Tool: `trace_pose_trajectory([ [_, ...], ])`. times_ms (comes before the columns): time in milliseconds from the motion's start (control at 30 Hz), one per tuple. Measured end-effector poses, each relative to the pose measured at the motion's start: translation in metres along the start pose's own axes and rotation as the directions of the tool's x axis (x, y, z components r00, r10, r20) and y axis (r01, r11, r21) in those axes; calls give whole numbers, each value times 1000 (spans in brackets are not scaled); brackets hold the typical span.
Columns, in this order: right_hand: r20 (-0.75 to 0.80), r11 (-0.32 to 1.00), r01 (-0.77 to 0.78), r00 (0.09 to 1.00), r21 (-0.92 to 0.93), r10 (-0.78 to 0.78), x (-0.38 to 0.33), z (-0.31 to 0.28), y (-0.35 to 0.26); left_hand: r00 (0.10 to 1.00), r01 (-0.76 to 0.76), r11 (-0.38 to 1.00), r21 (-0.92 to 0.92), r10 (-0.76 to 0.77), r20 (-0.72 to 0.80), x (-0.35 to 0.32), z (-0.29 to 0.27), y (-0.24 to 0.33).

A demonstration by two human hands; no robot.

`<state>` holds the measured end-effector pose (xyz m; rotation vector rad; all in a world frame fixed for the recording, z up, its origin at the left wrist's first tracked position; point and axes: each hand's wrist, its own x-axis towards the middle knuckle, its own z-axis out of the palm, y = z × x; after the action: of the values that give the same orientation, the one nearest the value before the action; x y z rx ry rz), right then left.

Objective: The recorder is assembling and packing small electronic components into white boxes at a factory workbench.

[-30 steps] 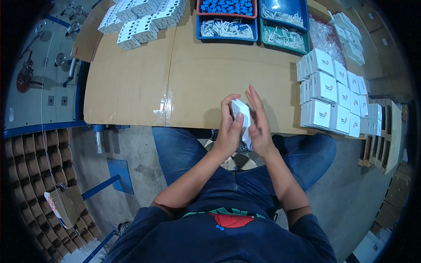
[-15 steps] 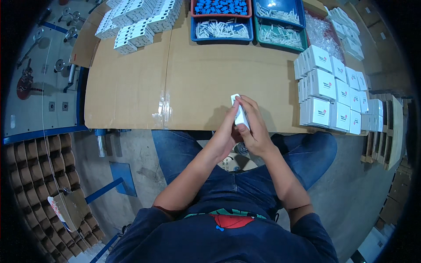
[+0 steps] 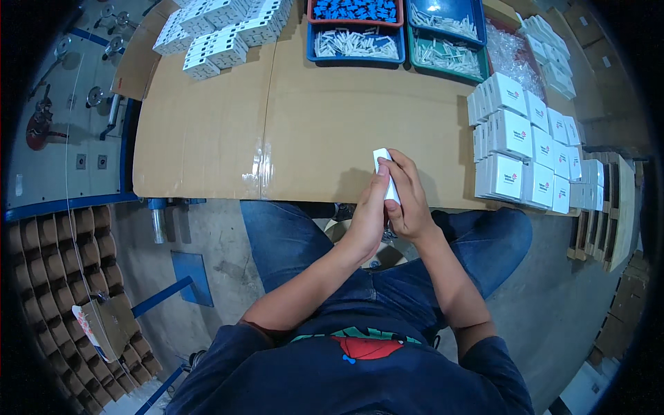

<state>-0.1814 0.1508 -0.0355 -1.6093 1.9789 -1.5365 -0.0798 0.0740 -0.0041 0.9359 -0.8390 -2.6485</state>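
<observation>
A small white box-shaped piece [image 3: 381, 158] is clasped between my two hands above the near edge of the cardboard-covered table. My left hand [image 3: 370, 214] presses on its left side, the thumb lying along it. From the right, my right hand [image 3: 411, 200] wraps its fingers round the far end and side. Both hands are closed on it, and much of the piece is hidden by fingers and palms. Only its top end and a narrow strip of one face show.
White square boxes [image 3: 513, 135] are stacked at the table's right. White pieces with dark openings [image 3: 216, 55] stand at the far left. Trays at the back hold blue parts [image 3: 356, 10] and small white plugs [image 3: 356, 45]. Clear plastic bags [image 3: 510, 55] lie beside them. Cardboard [image 3: 200, 131] covers the table.
My hands have shifted slightly to the right with the white piece. It now stands more upright in the picture, and my fingers have moved a little on it.
</observation>
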Motion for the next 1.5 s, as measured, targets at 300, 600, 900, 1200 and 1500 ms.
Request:
trace_pose_trajectory([
  [300, -28, 1000, 22, 999, 1, -22, -3, 4, -1, 999, 33, 999, 4, -33, -21, -2, -1, 3],
  [600, -28, 999, -31, 999, 32, 32, -6, 7, -2, 999, 18, 1000, 3, -17, -37, -2, 1, 1],
  [900, -30, 998, -42, 999, 41, 43, -7, 10, 0, 999, 20, 1000, -14, -21, -49, -2, 1, 0],
  [1200, 44, 942, -277, 961, 189, 274, 2, 3, -5, 996, 77, 997, 0, -77, 35, 8, -16, 11],
  [1500, 210, 934, -304, 941, 186, 264, 17, -22, -16, 1000, -5, 915, 404, 7, -4, 26, -56, 11],
])
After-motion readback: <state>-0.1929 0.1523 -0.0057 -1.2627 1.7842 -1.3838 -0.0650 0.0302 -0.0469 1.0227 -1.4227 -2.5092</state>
